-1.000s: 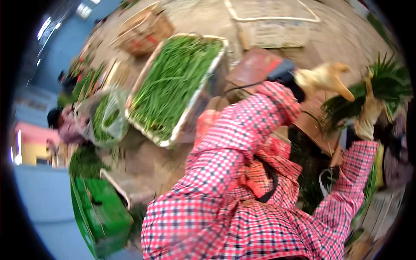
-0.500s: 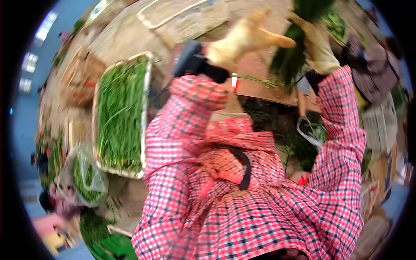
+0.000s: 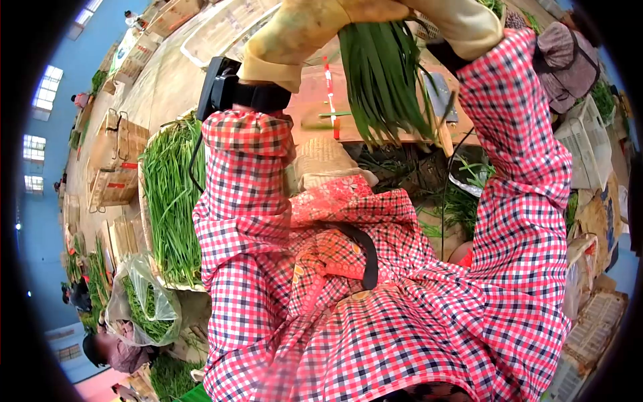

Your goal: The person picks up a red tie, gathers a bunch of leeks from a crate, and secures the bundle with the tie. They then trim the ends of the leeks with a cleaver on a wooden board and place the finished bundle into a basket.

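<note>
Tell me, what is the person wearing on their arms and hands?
Both sleeves are red, white and dark checked cloth. The left hand and right hand wear pale yellowish gloves. A black device is strapped at the left wrist, with a thin black cable running from it.

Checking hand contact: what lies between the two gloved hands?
A bunch of green leaves hangs between left hand and right hand, where the gloves meet; head view.
</note>
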`<state>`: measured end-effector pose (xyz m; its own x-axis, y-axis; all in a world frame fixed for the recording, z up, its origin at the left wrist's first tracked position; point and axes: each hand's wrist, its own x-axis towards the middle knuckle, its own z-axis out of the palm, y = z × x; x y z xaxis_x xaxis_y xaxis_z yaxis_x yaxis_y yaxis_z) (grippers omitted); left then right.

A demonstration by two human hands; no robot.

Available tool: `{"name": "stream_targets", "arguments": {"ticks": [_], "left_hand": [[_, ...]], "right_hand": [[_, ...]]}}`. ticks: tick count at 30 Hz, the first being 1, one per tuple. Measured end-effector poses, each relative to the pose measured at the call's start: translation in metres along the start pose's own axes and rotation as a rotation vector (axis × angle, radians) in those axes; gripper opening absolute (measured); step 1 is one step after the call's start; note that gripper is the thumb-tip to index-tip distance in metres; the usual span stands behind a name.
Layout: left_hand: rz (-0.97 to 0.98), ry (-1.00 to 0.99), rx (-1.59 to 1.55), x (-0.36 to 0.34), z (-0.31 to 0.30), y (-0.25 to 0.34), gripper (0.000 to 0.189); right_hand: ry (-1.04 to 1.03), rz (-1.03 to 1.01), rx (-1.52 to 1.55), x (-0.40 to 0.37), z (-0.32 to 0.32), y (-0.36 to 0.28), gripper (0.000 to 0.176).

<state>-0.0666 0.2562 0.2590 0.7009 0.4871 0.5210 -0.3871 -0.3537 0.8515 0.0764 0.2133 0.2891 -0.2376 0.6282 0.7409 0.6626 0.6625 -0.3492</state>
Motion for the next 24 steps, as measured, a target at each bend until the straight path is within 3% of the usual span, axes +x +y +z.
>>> {"name": "stream_targets", "arguments": {"ticks": [1,3,4,5,7,9,10,11,12,13,14,15,16,18,21,22,23,24], "left_hand": [[0.016,-0.017,-0.051,0.001,-0.006,-0.015,0.033],[-0.014,0.060,-0.091,-0.005,-0.001,-0.017,0.030],[-0.044,0.076,-0.135,-0.006,-0.004,-0.018,0.031],[-0.071,0.096,-0.176,-0.007,-0.010,-0.020,0.031],[-0.094,0.113,-0.230,-0.003,-0.035,-0.048,0.030],[0.233,0.302,0.251,-0.009,-0.035,-0.030,0.026],[0.786,0.119,0.930,-0.002,-0.056,-0.053,0.028],[0.125,0.301,0.947,-0.015,-0.038,-0.035,0.031],[-0.122,0.374,0.090,-0.006,-0.046,-0.043,0.028],[-0.167,0.438,0.025,-0.005,-0.048,-0.045,0.031],[-0.214,0.505,-0.040,-0.005,-0.055,-0.047,0.034],[-0.245,0.425,-0.485,0.015,-0.117,-0.098,0.044],[-0.262,0.681,-0.371,0.013,-0.094,-0.076,0.027],[-0.196,0.757,-0.182,0.000,-0.080,-0.060,0.026],[-0.165,0.795,-0.309,-0.002,-0.094,-0.063,0.025],[-0.149,0.807,-0.336,-0.003,-0.102,-0.064,0.024],[-0.135,0.792,-0.428,-0.004,-0.112,-0.066,0.024],[-0.123,0.786,-0.428,-0.003,-0.119,-0.065,0.024]], "right_hand": [[-0.016,0.075,-0.039,-0.005,-0.005,0.000,0.050],[0.183,-0.414,-1.079,-0.005,0.000,0.030,0.050],[0.174,-0.256,-0.755,-0.020,-0.008,0.030,0.049],[0.139,-0.036,-0.286,-0.037,-0.013,-0.017,0.049],[0.018,0.047,-0.054,-0.062,-0.005,-0.055,0.048],[-0.128,-0.223,-0.171,-0.094,0.035,-0.051,0.078],[-0.234,-0.232,-0.530,-0.108,0.060,-0.052,0.083],[-0.299,-0.217,-0.728,-0.117,0.080,-0.054,0.082],[-0.310,-0.285,-0.909,-0.129,0.100,-0.038,0.066],[-0.406,-0.285,-1.004,-0.140,0.102,-0.035,0.065],[-0.240,-0.352,-0.810,-0.151,0.109,-0.018,0.047],[-0.210,-0.365,-0.713,-0.161,0.113,-0.015,0.023],[-0.232,-0.315,-0.669,-0.178,0.121,-0.014,0.013],[-0.261,-0.414,-0.642,-0.196,0.111,-0.032,0.011],[-0.430,-0.200,-0.487,-0.254,0.110,-0.054,0.007],[-0.678,-0.089,-0.372,-0.278,0.108,-0.059,0.010],[-0.870,0.085,-0.051,-0.281,0.089,-0.065,0.016],[-1.134,0.280,-0.029,-0.267,0.069,-0.080,0.028]]}}
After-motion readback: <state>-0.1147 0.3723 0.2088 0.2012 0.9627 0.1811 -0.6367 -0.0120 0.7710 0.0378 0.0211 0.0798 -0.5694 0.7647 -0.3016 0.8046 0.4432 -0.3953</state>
